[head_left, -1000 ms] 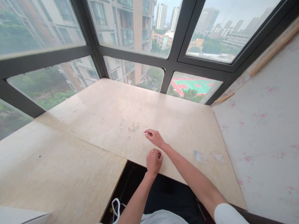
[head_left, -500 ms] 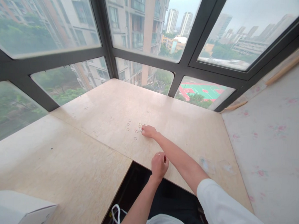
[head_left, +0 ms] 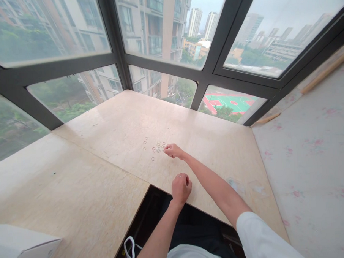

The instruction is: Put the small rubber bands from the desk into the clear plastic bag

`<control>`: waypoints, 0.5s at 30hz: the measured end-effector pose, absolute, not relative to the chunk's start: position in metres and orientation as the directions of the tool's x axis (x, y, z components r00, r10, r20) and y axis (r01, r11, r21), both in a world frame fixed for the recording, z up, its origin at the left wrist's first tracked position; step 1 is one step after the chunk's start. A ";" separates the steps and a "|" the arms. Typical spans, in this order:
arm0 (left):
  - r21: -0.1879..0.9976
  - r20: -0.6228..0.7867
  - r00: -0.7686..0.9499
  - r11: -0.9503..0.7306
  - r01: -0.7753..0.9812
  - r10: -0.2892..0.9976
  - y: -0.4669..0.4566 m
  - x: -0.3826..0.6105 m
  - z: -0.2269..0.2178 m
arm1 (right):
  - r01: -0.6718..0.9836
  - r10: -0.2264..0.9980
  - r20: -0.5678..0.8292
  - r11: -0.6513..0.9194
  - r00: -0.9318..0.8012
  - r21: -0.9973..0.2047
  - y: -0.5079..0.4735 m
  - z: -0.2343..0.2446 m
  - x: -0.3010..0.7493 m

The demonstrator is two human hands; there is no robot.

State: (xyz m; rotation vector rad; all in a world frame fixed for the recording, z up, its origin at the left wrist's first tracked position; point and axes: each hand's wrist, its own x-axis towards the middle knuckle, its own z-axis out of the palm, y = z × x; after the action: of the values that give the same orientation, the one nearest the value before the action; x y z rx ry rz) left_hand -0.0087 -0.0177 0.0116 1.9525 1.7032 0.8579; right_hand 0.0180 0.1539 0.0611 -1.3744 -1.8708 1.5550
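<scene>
Several small thin rings (head_left: 158, 146) lie loosely clustered on the wooden tabletop (head_left: 215, 142), some overlapping. One single ring (head_left: 167, 127) sits apart, farther back, and another ring (head_left: 153, 159) lies nearer to me. At the right edge of the cluster, my right hand (head_left: 173, 151) has its fingertips pinched together, close to the table. Whether a ring is between them is too small to tell. My left hand (head_left: 181, 188) is curled into a loose fist at the table's near edge, with a band on one finger. Its curled fingers hide whatever may be inside.
Clear plastic bags (head_left: 234, 185) lie on the table to the right. A white box (head_left: 23, 245) stands at the lower left. Dark window frames (head_left: 169, 70) border the far side, and a flowered wall (head_left: 310, 157) rises on the right. A white cord (head_left: 129, 250) hangs near my lap.
My right hand has drawn slightly back to the right, uncovering more rings at the cluster's edge. My left hand stays curled in nearly the same place. The view has shifted a little.
</scene>
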 end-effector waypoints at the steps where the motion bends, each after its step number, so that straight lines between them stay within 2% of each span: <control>1: 0.660 0.184 0.066 -0.173 0.731 0.981 -0.017 -0.009 0.012 | 0.373 0.830 -0.293 -0.111 -0.475 -0.921 0.148 0.064 0.024; 4: 0.652 0.196 0.062 -0.178 0.737 0.979 -0.017 -0.008 0.011 | 0.153 0.836 -0.257 -0.208 -0.485 -0.966 0.128 0.074 0.047; 7: 0.639 0.195 0.060 -0.173 0.749 0.979 -0.016 -0.008 0.011 | -0.015 0.845 -0.237 -0.278 -0.480 -0.960 0.108 0.084 0.076; 15: 0.604 0.239 0.048 -0.187 0.775 0.970 -0.015 -0.006 0.012 | -0.227 0.893 -0.270 -0.365 -0.361 -0.903 0.050 0.091 0.167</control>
State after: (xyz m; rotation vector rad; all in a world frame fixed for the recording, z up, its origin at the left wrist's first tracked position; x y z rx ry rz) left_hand -0.0061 -0.0146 0.0115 2.0192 1.7654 0.8798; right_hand 0.1668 0.0500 0.0906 -1.0397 -1.0336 1.8237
